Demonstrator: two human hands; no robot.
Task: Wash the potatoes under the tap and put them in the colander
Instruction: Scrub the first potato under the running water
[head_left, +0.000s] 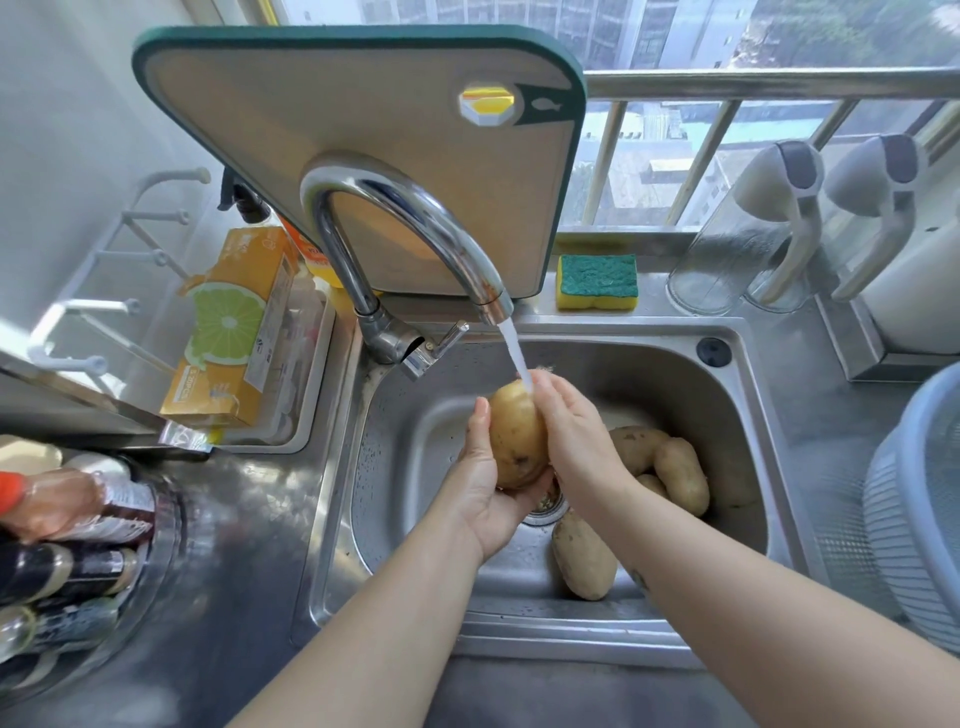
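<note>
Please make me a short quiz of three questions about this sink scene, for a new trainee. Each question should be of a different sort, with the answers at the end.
1. True or false: water is running from the tap onto the potato held by both hands.
2. Where is the colander? A) inside the sink B) on the counter right of the sink C) under the cutting board
3. Fill in: the left hand cups the potato from ___, while the right hand rubs its side.

Key: 1 true; 2 B; 3 below
</note>
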